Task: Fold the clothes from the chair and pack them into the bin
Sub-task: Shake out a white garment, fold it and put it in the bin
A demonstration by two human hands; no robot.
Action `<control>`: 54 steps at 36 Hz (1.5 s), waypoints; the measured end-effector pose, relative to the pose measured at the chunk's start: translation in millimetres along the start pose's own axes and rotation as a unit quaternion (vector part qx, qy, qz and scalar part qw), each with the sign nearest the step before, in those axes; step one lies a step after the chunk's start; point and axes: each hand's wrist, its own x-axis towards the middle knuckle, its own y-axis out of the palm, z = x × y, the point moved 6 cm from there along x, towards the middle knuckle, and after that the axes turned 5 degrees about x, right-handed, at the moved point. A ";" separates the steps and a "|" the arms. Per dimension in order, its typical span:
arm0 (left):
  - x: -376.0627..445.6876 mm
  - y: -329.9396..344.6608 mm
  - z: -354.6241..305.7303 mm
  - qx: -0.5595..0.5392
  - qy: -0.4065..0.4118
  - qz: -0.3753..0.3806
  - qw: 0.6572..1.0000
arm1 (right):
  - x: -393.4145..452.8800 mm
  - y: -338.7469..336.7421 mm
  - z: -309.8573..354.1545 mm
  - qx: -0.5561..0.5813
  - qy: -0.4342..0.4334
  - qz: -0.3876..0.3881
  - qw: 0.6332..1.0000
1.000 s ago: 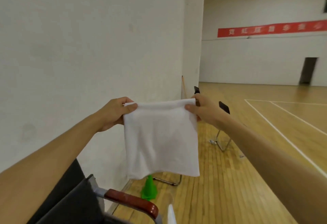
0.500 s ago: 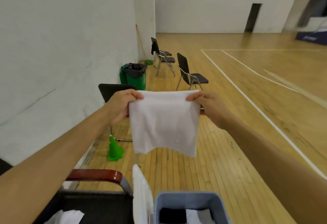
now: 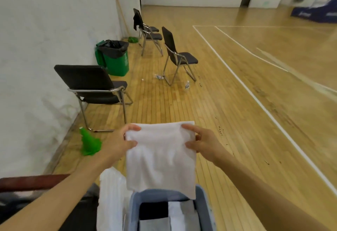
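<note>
So both hands are out in front holding a folded white cloth by its top corners. The left hand pinches the top left corner, thumb on the near side and fingers curled over the top edge, and the right hand does the same at the top right corner. The cloth hangs flat between them, and its bottom edge dangles just over the far rim of the bin, the lower right corner dipping in front of that rim.

The bin is light blue-grey and sits at the bottom middle of the view. Inside it there are folded pieces already: a black one, a white one beside it and something grey nearer the camera.

Just left of the bin another white garment is draped over the edge of a dark chair with a reddish armrest.

Further off on the wooden floor: a black folding chair against the wall, a green cone tipped near its leg, a green trash can with a black liner, and more chairs behind it
</note>
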 end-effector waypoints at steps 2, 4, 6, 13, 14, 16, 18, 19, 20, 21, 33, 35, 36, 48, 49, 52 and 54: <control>5.5 26.0 21.7 -0.018 -0.012 -0.003 1.000 | 6.2 -1.6 -33.2 0.006 0.012 -0.001 1.000; 11.4 57.4 51.9 -0.039 -0.034 0.005 0.999 | 12.0 -1.6 -73.5 0.024 0.038 -0.009 0.999; 17.4 88.4 87.8 -0.057 -0.057 0.012 0.997 | 17.4 5.1 -119.3 0.041 0.073 -0.014 0.996; 27.3 172.7 207.9 -0.064 -0.130 -0.009 0.989 | 30.1 47.5 -277.9 0.082 0.174 -0.038 0.981; 27.2 188.1 238.5 -0.065 -0.144 -0.004 0.987 | 31.0 60.8 -307.6 0.083 0.189 -0.029 0.978; 25.2 206.0 274.3 -0.071 -0.168 -0.005 0.983 | 31.2 79.2 -344.8 0.095 0.208 -0.018 0.973; 19.4 224.2 314.7 -0.080 -0.198 -0.003 0.977 | 27.6 101.4 -383.3 0.101 0.220 -0.007 0.970; 15.1 232.7 339.0 -0.077 -0.217 -0.010 0.973 | 26.6 114.4 -405.7 0.101 0.224 0.000 0.969; 10.9 240.9 366.4 -0.064 -0.233 -0.018 0.970 | 26.1 128.7 -429.9 0.104 0.223 0.011 0.969; 4.5 249.8 390.9 -0.046 -0.248 -0.020 0.967 | 23.4 143.5 -453.1 0.097 0.228 0.027 0.968; -38.6 345.1 603.5 -0.003 -0.361 -0.035 0.932 | -8.5 272.8 -664.7 0.083 0.348 0.067 0.931; -23.3 359.5 629.1 0.008 -0.357 -0.044 0.933 | 10.7 283.6 -694.9 0.082 0.349 0.032 0.933; -16.1 367.4 642.5 0.015 -0.355 -0.050 0.933 | 19.8 290.6 -711.1 0.085 0.349 0.019 0.933; 87.6 400.6 749.4 0.121 -0.321 -0.196 0.918 | 123.5 347.4 -821.3 0.114 0.350 -0.035 0.929; 90.9 400.7 750.7 0.129 -0.318 -0.198 0.918 | 127.7 349.5 -824.5 0.105 0.348 -0.031 0.931; 99.8 398.4 756.7 0.146 -0.317 -0.209 0.913 | 140.7 354.2 -831.9 0.095 0.349 -0.036 0.932; 101.7 399.7 756.0 0.154 -0.317 -0.218 0.910 | 145.1 355.7 -835.8 0.092 0.353 -0.051 0.930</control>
